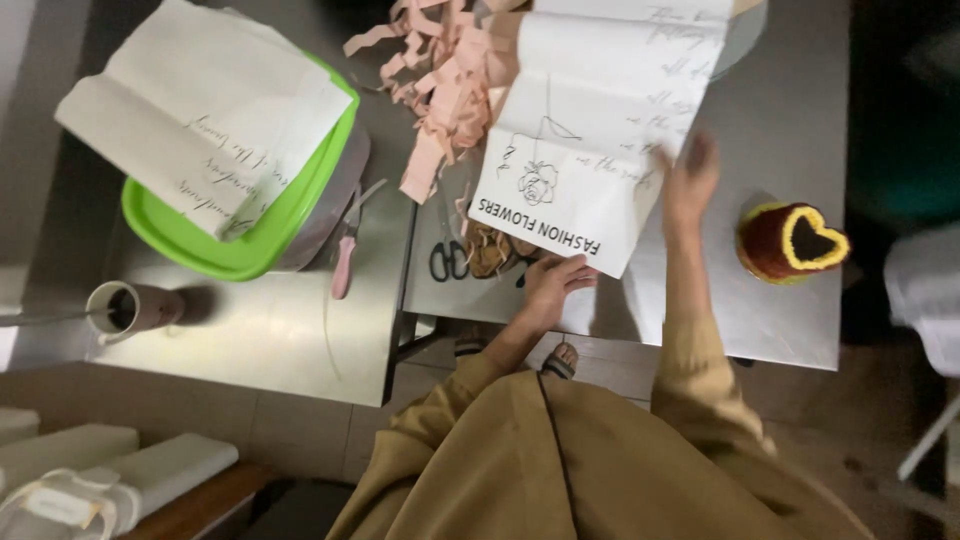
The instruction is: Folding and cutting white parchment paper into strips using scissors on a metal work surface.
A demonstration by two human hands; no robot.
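right hand (688, 180) motion-blurred; large white sheet (600, 120) cut off at top edge, hiding part of the pink paper strips (440, 80) and scissors (449, 250) blades.

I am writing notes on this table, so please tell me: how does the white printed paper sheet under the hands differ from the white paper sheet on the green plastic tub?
The sheet under the hands lies on the metal table and shows a flower drawing; both hands touch it. The sheet on the green tub is untouched and shows only script. Both are white and creased.
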